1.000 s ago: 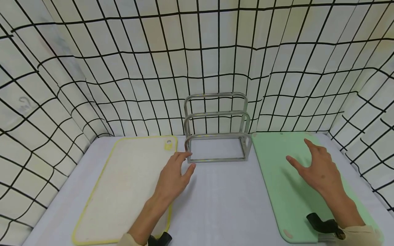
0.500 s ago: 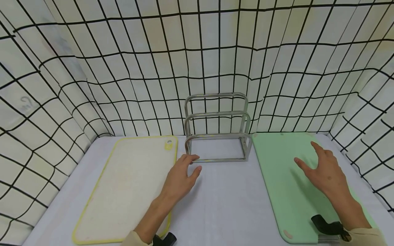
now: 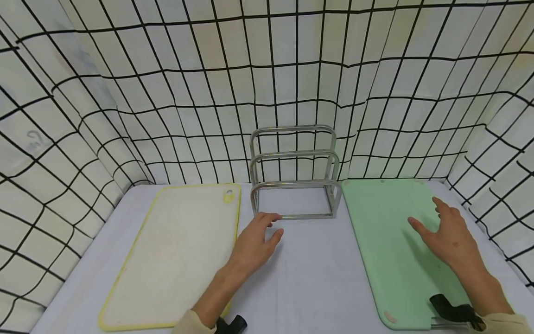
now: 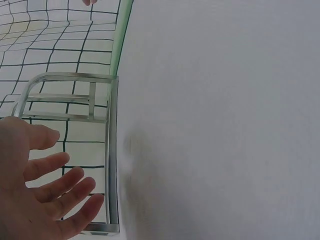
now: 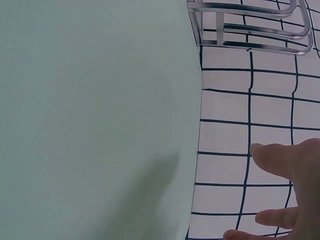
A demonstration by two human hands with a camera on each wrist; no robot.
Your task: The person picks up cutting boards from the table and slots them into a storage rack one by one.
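Note:
My left hand [image 3: 252,246] hovers in front of a metal rack [image 3: 295,184] with several upright loops, its fingers spread and holding nothing. In the left wrist view the fingers [image 4: 65,187] are loosely bent and appear near the rack [image 4: 112,150]; whether they touch it I cannot tell. Over a green cutting board [image 3: 375,241] on the right, my right hand [image 3: 452,239] hangs with thumb and fingers apart. Its shadow falls on the board surface [image 5: 100,100]. A white cutting board [image 3: 175,255] with a yellow rim lies flat on the left, partly behind my left forearm.
White cloth [image 3: 308,278] covers the table between the two boards. Walls of black wire grid [image 3: 296,65] over white sheeting enclose the back and both sides. The rack stands close to the back grid.
Both hands have drifted to the right and slightly toward me. The left hand has shifted along the rack's front. Boards and rack have stayed in place.

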